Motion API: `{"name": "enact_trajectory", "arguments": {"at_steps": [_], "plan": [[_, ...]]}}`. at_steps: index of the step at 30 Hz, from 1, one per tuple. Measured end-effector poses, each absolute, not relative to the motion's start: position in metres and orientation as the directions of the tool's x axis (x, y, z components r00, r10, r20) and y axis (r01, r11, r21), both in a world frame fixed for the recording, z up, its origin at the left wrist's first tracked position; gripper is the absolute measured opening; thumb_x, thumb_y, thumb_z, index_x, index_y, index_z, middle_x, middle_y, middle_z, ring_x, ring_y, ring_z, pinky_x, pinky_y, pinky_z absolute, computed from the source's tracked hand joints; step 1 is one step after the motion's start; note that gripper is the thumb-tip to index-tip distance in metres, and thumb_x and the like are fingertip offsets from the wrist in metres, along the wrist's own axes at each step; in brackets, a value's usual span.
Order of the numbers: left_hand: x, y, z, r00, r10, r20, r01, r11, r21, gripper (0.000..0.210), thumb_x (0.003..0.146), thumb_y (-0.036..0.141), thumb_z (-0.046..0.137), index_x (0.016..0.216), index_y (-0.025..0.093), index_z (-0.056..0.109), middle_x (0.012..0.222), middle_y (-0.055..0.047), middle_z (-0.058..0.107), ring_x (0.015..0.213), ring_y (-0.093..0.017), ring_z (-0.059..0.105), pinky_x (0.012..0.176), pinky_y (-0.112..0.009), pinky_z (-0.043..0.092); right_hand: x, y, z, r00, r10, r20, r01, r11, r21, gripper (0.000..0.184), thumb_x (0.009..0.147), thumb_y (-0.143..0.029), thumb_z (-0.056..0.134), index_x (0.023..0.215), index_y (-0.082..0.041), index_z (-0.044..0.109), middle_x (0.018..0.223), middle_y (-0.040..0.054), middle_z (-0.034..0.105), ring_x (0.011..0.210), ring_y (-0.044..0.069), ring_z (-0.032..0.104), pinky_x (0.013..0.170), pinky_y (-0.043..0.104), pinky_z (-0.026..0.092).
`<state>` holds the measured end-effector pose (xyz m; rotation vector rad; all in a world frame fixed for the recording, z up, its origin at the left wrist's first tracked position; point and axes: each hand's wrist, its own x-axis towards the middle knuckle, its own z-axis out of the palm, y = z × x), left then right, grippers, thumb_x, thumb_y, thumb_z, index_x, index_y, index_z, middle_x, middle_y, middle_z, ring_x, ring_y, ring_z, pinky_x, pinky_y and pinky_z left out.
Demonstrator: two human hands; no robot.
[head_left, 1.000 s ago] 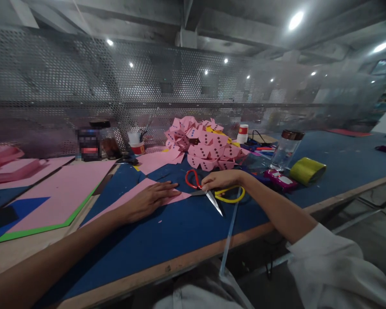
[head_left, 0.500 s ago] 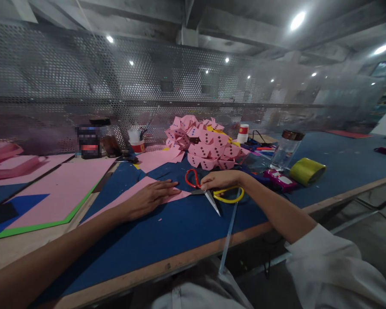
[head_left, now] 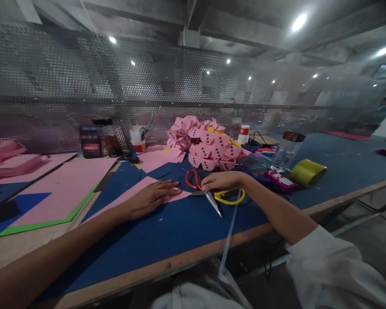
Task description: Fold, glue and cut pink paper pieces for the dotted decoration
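My left hand (head_left: pixel 151 195) lies flat with its fingers stretched out on a narrow pink sheet of paper (head_left: pixel 128 196), pressing it to the blue mat (head_left: pixel 167 244). In my right hand (head_left: pixel 220 181) is a pair of scissors (head_left: pixel 230 197), gripped around the middle where the blades cross. One handle loop is red, the other yellow. The blades are spread apart. One dark blade points left to the paper's pointed tip; the other, brighter blade points down over the mat. My right fingertips partly hide the pivot.
Behind my hands rises a heap of folded pink paper shapes with dark dots (head_left: pixel 209 143). To the right stand a glass bottle (head_left: pixel 287 152) and a green tape roll (head_left: pixel 308 173), with a purple box (head_left: pixel 281 181) beside them. Larger pink sheets (head_left: pixel 67 184) lie left. A perforated screen (head_left: pixel 148 77) stands behind.
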<state>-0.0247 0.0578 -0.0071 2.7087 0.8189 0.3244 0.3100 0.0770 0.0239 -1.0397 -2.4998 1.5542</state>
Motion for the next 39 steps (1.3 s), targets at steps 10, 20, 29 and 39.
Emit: {"name": "enact_trajectory", "arguments": {"at_steps": [10, 20, 29, 39], "plan": [[-0.026, 0.061, -0.011, 0.816, 0.558, 0.152, 0.491, -0.806, 0.330, 0.057, 0.109, 0.058, 0.026, 0.149, 0.033, 0.059, 0.164, -0.004, 0.047, 0.150, -0.030, 0.043, 0.126, -0.049, 0.031, 0.308, 0.076, 0.024, -0.774, 0.562, -0.290, 0.523, 0.311, -0.793, 0.044, 0.096, -0.057, 0.061, 0.079, -0.020, 0.045, 0.067, -0.0079, 0.033, 0.054, 0.008, 0.036, 0.049, 0.021, 0.031], [-0.029, 0.064, -0.015, 0.805, 0.575, 0.144, 0.507, -0.794, 0.336, 0.053, 0.110, 0.055, 0.029, 0.150, 0.035, 0.057, 0.165, -0.002, 0.045, 0.152, -0.028, 0.040, 0.126, -0.047, 0.029, 0.304, 0.073, 0.025, -0.769, 0.578, -0.272, 0.535, 0.351, -0.768, 0.042, 0.096, -0.054, 0.060, 0.077, -0.019, 0.045, 0.067, -0.0074, 0.034, 0.056, 0.008, 0.034, 0.051, 0.021, 0.026], [-0.028, 0.063, -0.016, 0.802, 0.578, 0.154, 0.508, -0.794, 0.334, 0.051, 0.110, 0.053, 0.031, 0.149, 0.035, 0.058, 0.164, -0.002, 0.046, 0.151, -0.029, 0.041, 0.126, -0.049, 0.031, 0.300, 0.070, 0.028, -0.758, 0.589, -0.279, 0.542, 0.332, -0.772, 0.046, 0.095, -0.059, 0.060, 0.077, -0.020, 0.044, 0.066, -0.0074, 0.034, 0.057, 0.009, 0.034, 0.051, 0.021, 0.030], [-0.024, 0.063, -0.017, 0.750, 0.619, 0.234, 0.516, -0.768, 0.379, 0.048, 0.109, 0.051, 0.039, 0.151, 0.033, 0.056, 0.166, -0.006, 0.044, 0.151, -0.030, 0.041, 0.121, -0.046, 0.040, 0.308, 0.078, 0.021, -0.749, 0.585, -0.312, 0.526, 0.238, -0.817, 0.046, 0.093, -0.061, 0.063, 0.081, -0.020, 0.046, 0.065, -0.0083, 0.035, 0.054, 0.008, 0.036, 0.049, 0.021, 0.033]]}}
